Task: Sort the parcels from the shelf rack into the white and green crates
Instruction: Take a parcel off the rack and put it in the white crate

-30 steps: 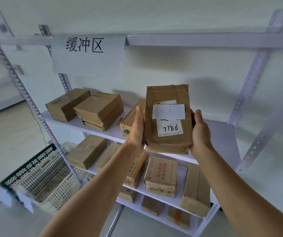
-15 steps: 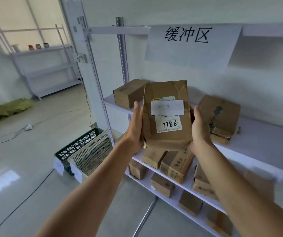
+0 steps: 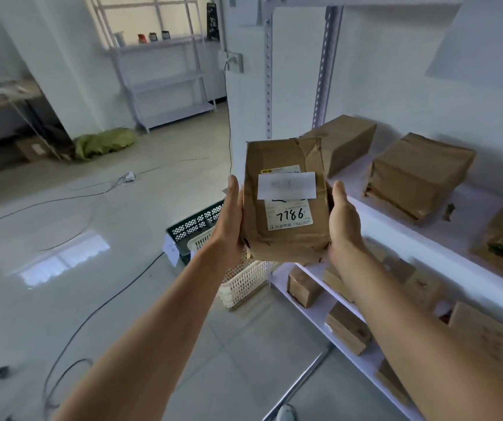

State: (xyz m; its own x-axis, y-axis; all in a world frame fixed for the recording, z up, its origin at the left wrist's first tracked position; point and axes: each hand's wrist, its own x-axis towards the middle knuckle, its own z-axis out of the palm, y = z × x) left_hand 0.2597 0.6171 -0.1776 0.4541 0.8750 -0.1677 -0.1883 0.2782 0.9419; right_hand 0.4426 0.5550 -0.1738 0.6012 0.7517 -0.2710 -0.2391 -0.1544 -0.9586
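Note:
A brown paper parcel (image 3: 285, 199) with a white label reading 7786 is held upright in front of me. My left hand (image 3: 229, 220) grips its left edge and my right hand (image 3: 342, 220) grips its right edge. Below and behind the parcel, on the floor, stand the green crate (image 3: 194, 224) and the white crate (image 3: 244, 281), side by side at the rack's left end, both partly hidden by my left arm. The white shelf rack (image 3: 396, 226) on the right holds several more brown parcels, such as one on the upper shelf (image 3: 417, 174).
Black cables (image 3: 92, 314) run across the grey floor at left. Another white rack (image 3: 165, 71) stands at the back, with a green sack (image 3: 104, 142) on the floor near it. Rack uprights (image 3: 268, 71) rise just behind the parcel.
The view has swung left: the rack has slid to the right and the crates now sit under the parcel. Both hands keep the same grip on the parcel.

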